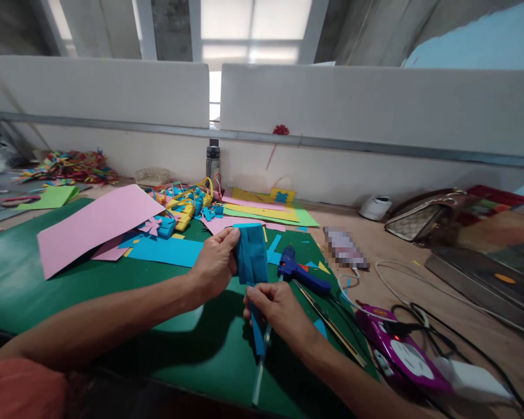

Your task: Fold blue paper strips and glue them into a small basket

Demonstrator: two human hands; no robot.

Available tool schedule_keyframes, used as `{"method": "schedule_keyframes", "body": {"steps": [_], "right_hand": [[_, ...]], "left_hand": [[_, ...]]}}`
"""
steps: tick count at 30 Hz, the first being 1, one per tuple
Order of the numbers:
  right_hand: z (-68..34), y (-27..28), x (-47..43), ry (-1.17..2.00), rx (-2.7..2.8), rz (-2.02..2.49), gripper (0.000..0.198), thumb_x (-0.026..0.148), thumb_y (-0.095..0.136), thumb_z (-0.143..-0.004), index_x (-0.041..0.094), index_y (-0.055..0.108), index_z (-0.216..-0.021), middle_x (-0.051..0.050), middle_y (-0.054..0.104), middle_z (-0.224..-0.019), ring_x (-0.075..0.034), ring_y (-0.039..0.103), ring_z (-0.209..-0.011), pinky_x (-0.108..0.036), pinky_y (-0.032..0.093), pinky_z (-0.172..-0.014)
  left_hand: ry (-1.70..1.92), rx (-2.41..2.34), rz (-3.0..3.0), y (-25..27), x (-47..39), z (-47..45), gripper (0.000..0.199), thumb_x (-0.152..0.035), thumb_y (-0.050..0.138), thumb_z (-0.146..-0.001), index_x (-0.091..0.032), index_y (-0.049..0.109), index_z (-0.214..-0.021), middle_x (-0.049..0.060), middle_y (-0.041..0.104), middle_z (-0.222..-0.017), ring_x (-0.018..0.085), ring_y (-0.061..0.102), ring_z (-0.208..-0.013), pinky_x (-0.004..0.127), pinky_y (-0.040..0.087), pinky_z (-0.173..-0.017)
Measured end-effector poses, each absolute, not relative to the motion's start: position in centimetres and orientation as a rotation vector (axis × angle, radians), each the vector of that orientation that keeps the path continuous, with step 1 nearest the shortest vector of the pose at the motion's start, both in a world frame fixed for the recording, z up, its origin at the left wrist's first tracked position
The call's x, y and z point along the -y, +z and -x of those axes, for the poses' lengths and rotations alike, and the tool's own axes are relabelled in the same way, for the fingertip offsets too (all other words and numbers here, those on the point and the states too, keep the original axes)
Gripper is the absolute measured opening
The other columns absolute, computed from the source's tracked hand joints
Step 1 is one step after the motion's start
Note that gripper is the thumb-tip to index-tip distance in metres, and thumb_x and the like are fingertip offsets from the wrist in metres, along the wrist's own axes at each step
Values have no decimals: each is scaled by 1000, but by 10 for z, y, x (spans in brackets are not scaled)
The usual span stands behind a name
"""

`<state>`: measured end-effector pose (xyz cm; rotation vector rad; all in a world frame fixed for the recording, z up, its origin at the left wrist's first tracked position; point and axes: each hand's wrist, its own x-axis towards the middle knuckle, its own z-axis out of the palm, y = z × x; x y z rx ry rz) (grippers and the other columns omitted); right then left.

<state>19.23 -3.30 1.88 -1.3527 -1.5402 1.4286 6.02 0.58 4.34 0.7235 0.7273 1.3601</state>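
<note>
left hand pinches blue piece, mid-frame; right hand grips strip just below. piece looks folded, strip's lower end loose (can't tell if glued), so likely part-done. finished-looking pile upper-center.

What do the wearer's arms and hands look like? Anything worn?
Left hand and right hand: bare, no gloves, no watch or bracelet visible. Left arm: orange-red sleeve, forearm uncovered. Right arm: forearm uncovered, any sleeve out of frame.
</note>
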Motion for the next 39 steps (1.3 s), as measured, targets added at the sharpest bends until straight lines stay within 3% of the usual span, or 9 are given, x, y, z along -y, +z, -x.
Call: {"method": "schedule_keyframes", "body": {"steps": [7,12,18,23,39], "right_hand": [[-191,19,34,1443,1370,1357,31,46,61,-69,15,58,-67,1,60,-50,-9,51,-42,-20,37,-42],[-192,21,33,1372,1345,1357,30,44,61,-71,15,58,-66,1,58,-48,-8,48,-40,-19,33,-40],[-196,24,30,1316,1379,1330,29,42,57,-75,16,57,-62,2,58,-47,-6,46,-39,-18,32,-42],[-197,25,30,1305,1412,1331,29,40,56,-76,16,56,-61,3,57,-45,-6,46,-37,-18,32,-41],[-196,25,34,1321,1493,1339,30,40,55,-76,16,57,-58,1,59,-47,-8,51,-38,-20,38,-42]], "left_hand": [[1404,-668,-739,53,-4,-59,29,-38,71,-72,-15,59,-83,0,61,-67,11,56,-58,18,41,-47],[1369,-629,-770,47,-5,-60,33,-41,72,-69,-14,57,-79,-3,56,-59,9,51,-47,19,41,-43],[1211,-690,-873,28,1,-59,38,-39,79,-58,-11,59,-75,2,63,-63,11,58,-54,24,49,-57],[1125,-724,-903,22,3,-57,39,-38,81,-53,-10,60,-68,4,64,-63,12,57,-55,26,50,-59],[1110,-636,-817,25,4,-59,32,-24,80,-55,-12,58,-75,2,62,-68,11,58,-57,25,51,-59]]}}
